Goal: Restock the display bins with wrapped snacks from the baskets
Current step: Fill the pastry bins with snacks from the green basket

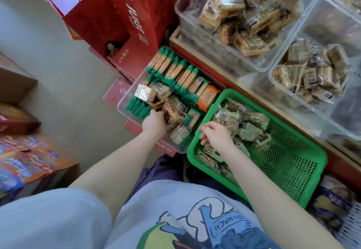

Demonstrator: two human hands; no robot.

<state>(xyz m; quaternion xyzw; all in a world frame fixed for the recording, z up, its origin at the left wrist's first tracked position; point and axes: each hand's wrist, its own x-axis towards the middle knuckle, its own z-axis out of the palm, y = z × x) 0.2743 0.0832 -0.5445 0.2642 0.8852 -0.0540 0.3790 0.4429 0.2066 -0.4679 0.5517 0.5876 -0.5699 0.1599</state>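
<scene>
Clear plastic wraps every snack here, so the packs are likely slippery and crinkly and call for a firm pinch on the body, not on the loose seal. The left hand reaches into the clear tub on the floor, its fingers curled round a small brown pack, just below a pale pack lying on the pile. Beyond those fingers stand neat rows of green-wrapped biscuit packs, with one orange pack off to their right. The right hand hovers over the near corner of the green basket; its fingers are loosely bent and appear to hold nothing. Just past them lies a heap of pale-green wrapped snacks.

To do this step well, I judge it best to gather several packs of one kind at a time, keep kinds apart, and lift them to the matching display bin. That bin sits well beyond both hands on the wooden shelf edge, already heaped with tan packs. A second bin, beyond the right fingers, holds similar ones. Pressing too hard could crush the biscuits inside.
</scene>
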